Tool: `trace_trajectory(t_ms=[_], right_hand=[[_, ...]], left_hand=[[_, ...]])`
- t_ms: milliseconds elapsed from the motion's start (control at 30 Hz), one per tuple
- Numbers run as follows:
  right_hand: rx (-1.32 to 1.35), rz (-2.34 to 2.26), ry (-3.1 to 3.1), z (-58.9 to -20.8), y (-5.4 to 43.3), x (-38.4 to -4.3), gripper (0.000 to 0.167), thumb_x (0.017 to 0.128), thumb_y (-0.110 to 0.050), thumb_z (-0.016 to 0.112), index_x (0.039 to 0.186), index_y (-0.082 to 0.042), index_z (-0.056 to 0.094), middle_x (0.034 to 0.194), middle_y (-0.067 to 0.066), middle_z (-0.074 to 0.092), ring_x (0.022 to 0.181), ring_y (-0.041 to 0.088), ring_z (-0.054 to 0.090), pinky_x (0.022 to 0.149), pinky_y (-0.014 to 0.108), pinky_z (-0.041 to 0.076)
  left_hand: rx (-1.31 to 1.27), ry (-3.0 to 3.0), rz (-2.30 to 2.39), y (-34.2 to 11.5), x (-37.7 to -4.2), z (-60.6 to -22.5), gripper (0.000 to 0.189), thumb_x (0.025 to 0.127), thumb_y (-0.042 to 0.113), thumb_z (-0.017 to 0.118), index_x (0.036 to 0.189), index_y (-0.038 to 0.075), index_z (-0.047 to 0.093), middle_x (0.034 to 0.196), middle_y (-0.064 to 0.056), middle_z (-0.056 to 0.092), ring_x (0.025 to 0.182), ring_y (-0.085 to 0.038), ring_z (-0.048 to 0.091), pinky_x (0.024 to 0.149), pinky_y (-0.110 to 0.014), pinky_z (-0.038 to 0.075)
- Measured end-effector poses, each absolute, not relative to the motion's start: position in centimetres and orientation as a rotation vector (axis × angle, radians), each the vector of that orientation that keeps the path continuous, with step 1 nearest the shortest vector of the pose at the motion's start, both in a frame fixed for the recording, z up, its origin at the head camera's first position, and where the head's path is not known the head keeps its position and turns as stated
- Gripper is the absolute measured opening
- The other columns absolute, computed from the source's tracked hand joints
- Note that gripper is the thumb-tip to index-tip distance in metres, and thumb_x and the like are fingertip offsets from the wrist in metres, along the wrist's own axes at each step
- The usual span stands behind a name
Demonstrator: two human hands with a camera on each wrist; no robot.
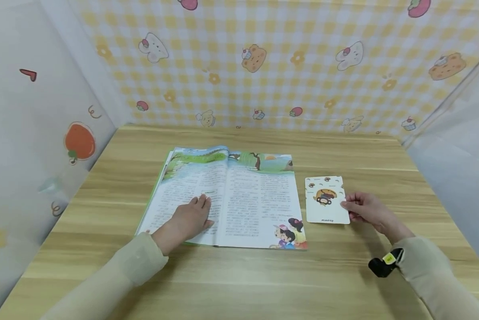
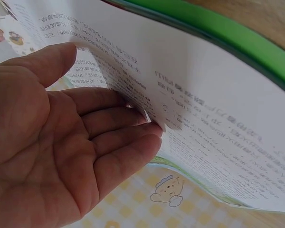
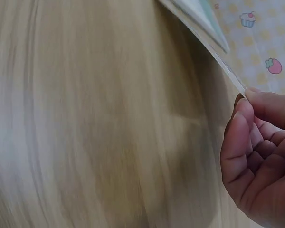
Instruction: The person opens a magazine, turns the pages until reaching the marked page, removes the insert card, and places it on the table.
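An open book (image 1: 259, 204) with printed text and coloured pictures lies on the wooden table. My left hand (image 1: 191, 218) rests on its left page near the spine, fingers stretched out. The left wrist view shows that hand's palm (image 2: 47, 137) with the fingertips against the printed page (image 2: 209, 118). To the right of the book is a white card-like booklet (image 1: 325, 213) with a monkey picture on it. My right hand (image 1: 369, 211) pinches its right edge between thumb and fingers; the right wrist view shows the thin edge (image 3: 218, 59) in that pinch.
A wooden table (image 1: 255, 284) spans the work area. Behind it hangs a yellow checked cloth (image 1: 279, 80) with cartoon prints, and pale walls (image 1: 31, 133) stand at both sides. A black strap device (image 1: 383, 265) sits at the right wrist.
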State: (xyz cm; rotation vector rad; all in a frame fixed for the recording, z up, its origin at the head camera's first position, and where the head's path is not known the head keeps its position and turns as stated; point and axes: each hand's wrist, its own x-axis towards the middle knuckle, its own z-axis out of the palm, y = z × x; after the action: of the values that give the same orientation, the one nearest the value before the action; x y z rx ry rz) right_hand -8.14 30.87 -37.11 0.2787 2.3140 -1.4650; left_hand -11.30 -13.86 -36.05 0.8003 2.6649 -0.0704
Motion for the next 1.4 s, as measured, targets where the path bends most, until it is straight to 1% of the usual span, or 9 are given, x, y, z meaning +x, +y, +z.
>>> trace_trajectory(t_ms=[133, 200, 400, 600, 1000, 1167, 1267, 1333, 1400], right_hand=[[0.225, -1.269, 2.480, -37.5, 30.5, -8.1, 0.020, 0.094, -0.010, 0.056, 0.100, 0.007, 0.050, 0.069, -0.003, 0.054, 0.059, 0.004, 0.051, 0.052, 0.021, 0.047], [0.190, -1.158, 2.578, -37.8, 30.1, -8.0, 0.022, 0.092, -0.007, 0.058, 0.102, 0.010, 0.049, 0.071, 0.005, 0.058, 0.059, 0.008, 0.052, 0.050, 0.022, 0.048], [0.116, -0.869, 2.765, -37.9, 28.9, -8.1, 0.026, 0.089, -0.004, 0.061, 0.105, 0.010, 0.046, 0.088, 0.023, 0.063, 0.065, 0.017, 0.058, 0.051, 0.027, 0.049], [0.022, -0.633, 2.874, -37.5, 28.2, -8.1, 0.021, 0.087, -0.006, 0.064, 0.098, 0.004, 0.049, 0.087, 0.023, 0.064, 0.071, 0.023, 0.056, 0.057, 0.029, 0.043], [-0.080, -0.518, 2.963, -37.7, 27.8, -8.4, 0.009, 0.084, -0.003, 0.064, 0.086, 0.002, 0.057, 0.073, 0.009, 0.058, 0.063, 0.018, 0.048, 0.055, 0.027, 0.038], [-0.079, -0.575, 3.022, -38.2, 27.8, -8.2, 0.009, 0.087, -0.003, 0.062, 0.090, 0.004, 0.059, 0.072, 0.008, 0.058, 0.061, 0.016, 0.048, 0.053, 0.026, 0.038], [-0.092, -0.622, 3.077, -38.3, 27.8, -8.1, 0.015, 0.089, -0.005, 0.059, 0.097, 0.008, 0.059, 0.074, 0.010, 0.058, 0.063, 0.018, 0.050, 0.053, 0.027, 0.041], [-0.112, -0.661, 3.116, -38.2, 27.8, -8.1, 0.021, 0.090, -0.005, 0.059, 0.102, 0.012, 0.057, 0.079, 0.016, 0.058, 0.067, 0.024, 0.053, 0.056, 0.032, 0.047], [-0.133, -0.682, 3.161, -38.0, 27.9, -8.1, 0.027, 0.090, -0.004, 0.059, 0.108, 0.016, 0.054, 0.088, 0.026, 0.058, 0.075, 0.033, 0.056, 0.065, 0.042, 0.050]], left_hand=[[0.812, 2.680, -0.069, -14.2, -11.2, -36.4, 0.061, 0.096, 0.032, 0.054, 0.136, -0.011, 0.039, 0.143, -0.027, 0.037, 0.129, -0.040, 0.041, 0.088, -0.048, 0.050], [0.815, 2.689, -0.067, -14.2, -11.2, -36.6, 0.061, 0.095, 0.032, 0.054, 0.136, -0.012, 0.040, 0.143, -0.027, 0.038, 0.128, -0.040, 0.042, 0.089, -0.049, 0.050], [0.829, 2.699, -0.064, -14.4, -11.1, -36.6, 0.060, 0.095, 0.031, 0.055, 0.135, -0.012, 0.041, 0.142, -0.028, 0.039, 0.128, -0.041, 0.043, 0.089, -0.049, 0.049], [0.834, 2.695, -0.047, -14.6, -10.7, -36.2, 0.059, 0.095, 0.029, 0.056, 0.134, -0.012, 0.041, 0.141, -0.028, 0.039, 0.127, -0.041, 0.044, 0.088, -0.049, 0.050], [0.802, 2.651, -0.032, -14.8, -11.1, -35.9, 0.060, 0.096, 0.031, 0.054, 0.137, -0.010, 0.039, 0.144, -0.028, 0.036, 0.129, -0.041, 0.042, 0.093, -0.049, 0.047], [0.833, 2.654, 0.048, -15.5, -11.8, -36.3, 0.058, 0.094, 0.031, 0.056, 0.135, -0.007, 0.044, 0.140, -0.026, 0.043, 0.124, -0.039, 0.048, 0.092, -0.047, 0.048], [0.818, 2.690, 0.178, -16.1, -12.1, -36.5, 0.052, 0.093, 0.030, 0.057, 0.133, -0.003, 0.049, 0.137, -0.023, 0.048, 0.121, -0.038, 0.051, 0.091, -0.048, 0.048], [0.804, 2.736, 0.280, -16.4, -12.4, -36.5, 0.049, 0.093, 0.029, 0.058, 0.132, -0.001, 0.052, 0.136, -0.020, 0.050, 0.121, -0.037, 0.052, 0.093, -0.049, 0.047], [0.812, 2.793, 0.381, -16.6, -12.9, -36.5, 0.048, 0.093, 0.028, 0.059, 0.132, 0.000, 0.053, 0.136, -0.020, 0.050, 0.123, -0.037, 0.050, 0.096, -0.051, 0.044]])
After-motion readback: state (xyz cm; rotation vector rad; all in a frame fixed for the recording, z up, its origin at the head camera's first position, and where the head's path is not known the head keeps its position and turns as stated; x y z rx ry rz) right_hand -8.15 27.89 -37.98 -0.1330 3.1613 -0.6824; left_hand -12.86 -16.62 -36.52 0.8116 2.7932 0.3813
